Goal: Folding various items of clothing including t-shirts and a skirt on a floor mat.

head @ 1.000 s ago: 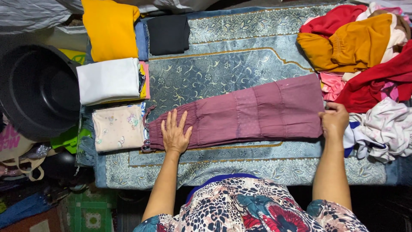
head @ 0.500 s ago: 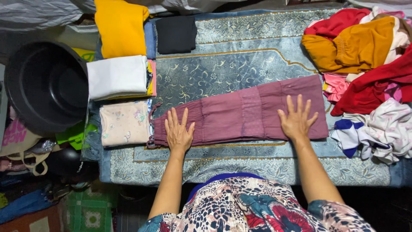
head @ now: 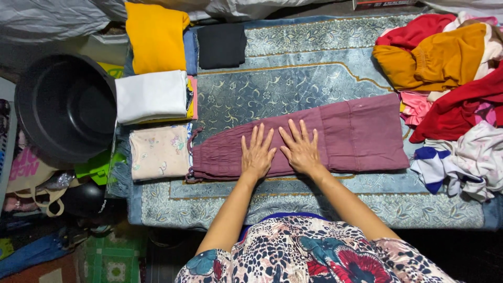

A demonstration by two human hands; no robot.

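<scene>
A long mauve pleated garment (head: 356, 133) lies flat across a blue patterned mat (head: 293, 84), its gathered waist end at the left. My left hand (head: 257, 153) and my right hand (head: 299, 149) rest side by side, palms down and fingers spread, on the middle of the garment. Neither hand grips anything.
Folded clothes sit at the mat's left: a yellow one (head: 156, 34), a black one (head: 222, 44), a white one (head: 152, 96), a pale printed one (head: 160, 152). A black basin (head: 65, 107) stands further left. A heap of unfolded clothes (head: 445, 57) fills the right side.
My right hand left the garment's right end and slid left along the fabric. My left hand shifted right. Both now meet at the garment's middle.
</scene>
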